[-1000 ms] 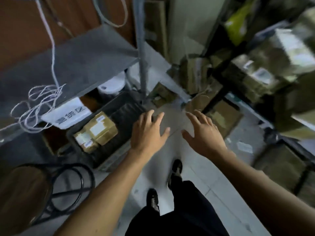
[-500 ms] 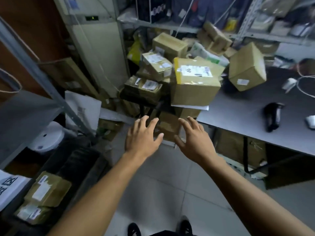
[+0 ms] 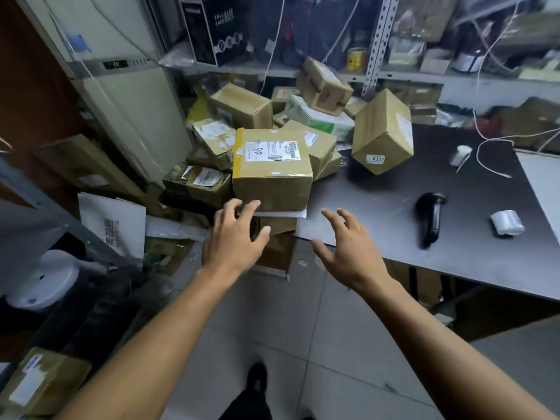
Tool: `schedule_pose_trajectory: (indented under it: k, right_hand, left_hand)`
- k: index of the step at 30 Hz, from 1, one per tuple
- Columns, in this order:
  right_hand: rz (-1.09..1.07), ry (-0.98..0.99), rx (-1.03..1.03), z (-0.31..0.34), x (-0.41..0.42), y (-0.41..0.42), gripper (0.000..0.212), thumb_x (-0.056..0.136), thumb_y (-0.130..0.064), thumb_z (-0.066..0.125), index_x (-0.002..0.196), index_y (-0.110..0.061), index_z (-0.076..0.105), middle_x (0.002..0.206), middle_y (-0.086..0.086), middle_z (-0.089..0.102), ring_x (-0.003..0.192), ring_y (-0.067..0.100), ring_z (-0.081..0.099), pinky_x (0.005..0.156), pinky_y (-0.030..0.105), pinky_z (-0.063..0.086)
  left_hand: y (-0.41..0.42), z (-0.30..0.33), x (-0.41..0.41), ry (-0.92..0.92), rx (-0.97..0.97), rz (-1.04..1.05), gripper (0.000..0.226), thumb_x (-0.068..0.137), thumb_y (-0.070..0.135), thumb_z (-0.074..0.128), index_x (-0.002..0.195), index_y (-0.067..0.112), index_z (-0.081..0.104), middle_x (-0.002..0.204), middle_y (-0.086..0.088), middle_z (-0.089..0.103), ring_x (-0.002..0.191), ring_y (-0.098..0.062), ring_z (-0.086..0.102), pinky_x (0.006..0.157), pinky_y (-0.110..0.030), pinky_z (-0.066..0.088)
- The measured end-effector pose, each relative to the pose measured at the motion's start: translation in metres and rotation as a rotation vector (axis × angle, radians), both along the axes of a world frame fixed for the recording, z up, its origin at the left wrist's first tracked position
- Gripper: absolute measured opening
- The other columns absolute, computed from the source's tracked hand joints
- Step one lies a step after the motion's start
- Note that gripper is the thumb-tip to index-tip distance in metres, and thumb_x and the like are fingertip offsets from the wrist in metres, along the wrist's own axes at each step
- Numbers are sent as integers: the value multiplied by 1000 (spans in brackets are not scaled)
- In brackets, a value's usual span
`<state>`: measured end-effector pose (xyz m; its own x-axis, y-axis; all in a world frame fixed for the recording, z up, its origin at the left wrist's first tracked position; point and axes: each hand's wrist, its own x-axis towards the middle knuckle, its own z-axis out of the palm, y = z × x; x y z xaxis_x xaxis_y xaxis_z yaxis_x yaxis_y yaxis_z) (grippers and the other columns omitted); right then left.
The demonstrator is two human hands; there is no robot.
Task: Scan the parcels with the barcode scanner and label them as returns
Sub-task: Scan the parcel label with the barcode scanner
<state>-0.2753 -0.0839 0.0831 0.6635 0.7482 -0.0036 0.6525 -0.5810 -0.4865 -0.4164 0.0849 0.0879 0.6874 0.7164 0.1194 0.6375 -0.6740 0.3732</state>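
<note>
Brown cardboard parcel (image 3: 272, 168) with white barcode label and yellow tape edge, front of a heap of similar parcels, at left end of dark grey table (image 3: 394, 213). Left hand (image 3: 235, 237), fingers spread and released, just below parcel's near face, contact not discernible. Right hand (image 3: 345, 250), fingers spread, empty, over table's near corner. Black handheld barcode scanner (image 3: 430, 218), lying on table, well apart from both hands. White label roll (image 3: 507, 222) just beside scanner.
</note>
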Motion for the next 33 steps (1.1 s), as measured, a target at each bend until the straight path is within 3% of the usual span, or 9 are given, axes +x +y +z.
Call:
schedule_pose_trajectory:
  k: [5, 7, 11, 13, 17, 20, 23, 29, 33]
  right_hand:
    - [60, 120, 115, 6, 36, 39, 64, 93, -44, 58, 149, -35, 29, 151, 1, 32, 135, 21, 40, 103, 35, 39]
    - [67, 167, 140, 10, 52, 59, 66, 93, -43, 61, 149, -35, 29, 149, 1, 35, 132, 18, 43, 100, 30, 39]
    - [17, 283, 181, 13, 83, 99, 66, 93, -46, 59, 150, -34, 29, 150, 3, 39, 131, 18, 46, 106, 37, 42]
    - [4, 348, 189, 13, 96, 119, 65, 94, -48, 57, 150, -33, 28, 150, 2, 41, 128, 16, 49, 103, 31, 41]
    - [28, 479, 151, 6, 109, 146, 62, 97, -46, 51, 152, -36, 25, 152, -8, 39, 121, 3, 44, 92, 16, 32]
    - [-20, 512, 212, -5, 106, 153, 63, 96, -40, 56, 151, -40, 24, 141, -17, 42, 123, 4, 44, 91, 10, 31]
    - [-92, 479, 311, -3, 102, 148, 63, 96, -31, 59, 150, -39, 27, 131, -26, 40, 115, 0, 45, 78, -6, 30]
    - [-179, 464, 460, 10, 122, 95, 66, 84, -46, 59, 142, -55, 30, 125, -49, 38, 111, -23, 44, 87, -4, 32]
    - [-255, 462, 460, 3, 149, 38, 61, 95, -27, 62, 137, -58, 31, 122, -46, 37, 108, -30, 40, 84, -4, 33]
  left_hand:
    - [50, 6, 32, -124, -166, 95, 59, 93, 50, 56, 146, 40, 34, 157, -6, 21, 140, -31, 32, 105, -46, 40]
    - [73, 6, 46, -184, -237, 90, 58, 93, 49, 56, 146, 40, 35, 156, -6, 25, 139, -27, 35, 105, -39, 38]
    - [113, 1, 73, -336, -389, 54, 50, 96, 39, 58, 144, 35, 44, 146, -3, 42, 131, -20, 43, 101, -27, 37]
    - [130, -3, 85, -363, -489, 30, 49, 97, 35, 58, 144, 34, 44, 147, 1, 45, 133, -17, 43, 107, -31, 37]
    - [148, -11, 95, -427, -697, -42, 48, 99, 26, 57, 144, 36, 45, 147, 14, 44, 132, -2, 39, 107, -23, 33]
    - [148, -11, 97, -474, -686, -45, 49, 98, 25, 59, 143, 37, 47, 145, 18, 46, 133, -2, 42, 115, -32, 35]
    - [140, 2, 102, -532, -626, -48, 49, 96, 22, 61, 140, 40, 50, 142, 21, 49, 131, 1, 45, 114, -34, 37]
    - [100, 29, 133, -578, -520, -207, 48, 95, 25, 63, 136, 45, 51, 143, 19, 48, 126, 16, 41, 103, -7, 32]
    - [53, 16, 172, -525, -534, -287, 49, 95, 27, 62, 138, 45, 47, 145, 18, 42, 119, 27, 34, 92, 7, 23]
